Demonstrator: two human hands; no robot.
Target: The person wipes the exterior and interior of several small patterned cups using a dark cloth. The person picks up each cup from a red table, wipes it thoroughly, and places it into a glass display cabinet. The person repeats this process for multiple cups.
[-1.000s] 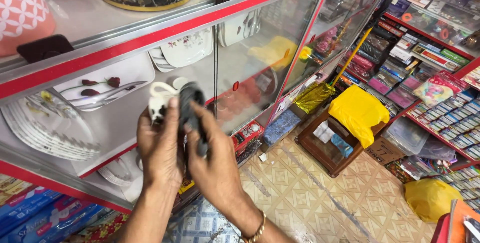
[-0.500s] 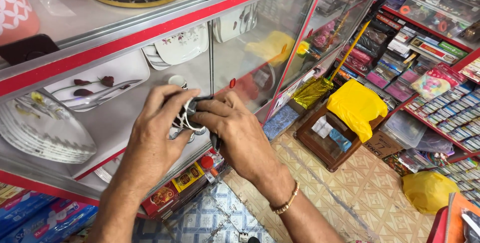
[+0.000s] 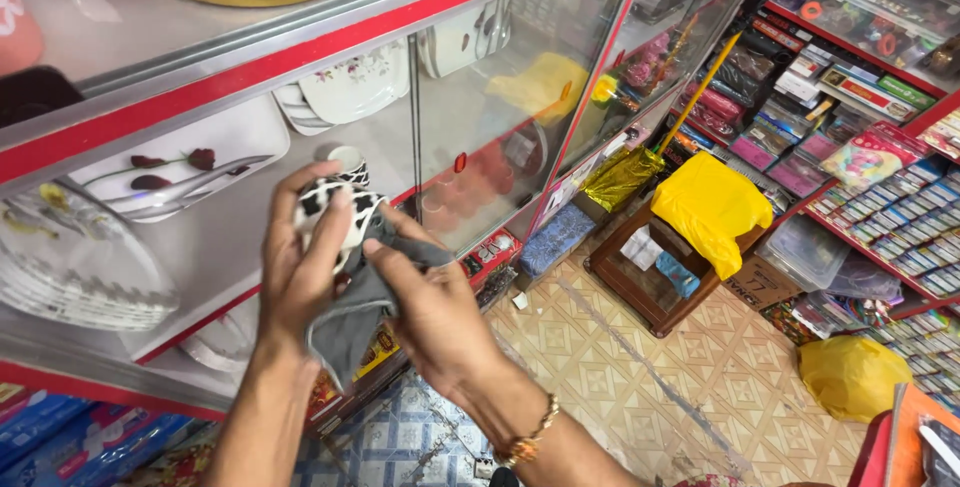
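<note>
Shop shelves and a glass display case (image 3: pixel 480 117) surround me. Just in front of the case, my left hand (image 3: pixel 300 267) closes around a black-and-white cup (image 3: pixel 335 209), while my right hand (image 3: pixel 440 317) pinches a grey cloth (image 3: pixel 350 322) against it. Wiping goes best, I judge, with the cup gripped firmly and turned slowly.

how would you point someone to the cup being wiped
Start at the glass display cabinet with the red frame; in front of it two hands meet. The left hand grips a small cup, white with black blotches, unlike the flowered plates behind glass, while a grey cloth rubs it.
</note>
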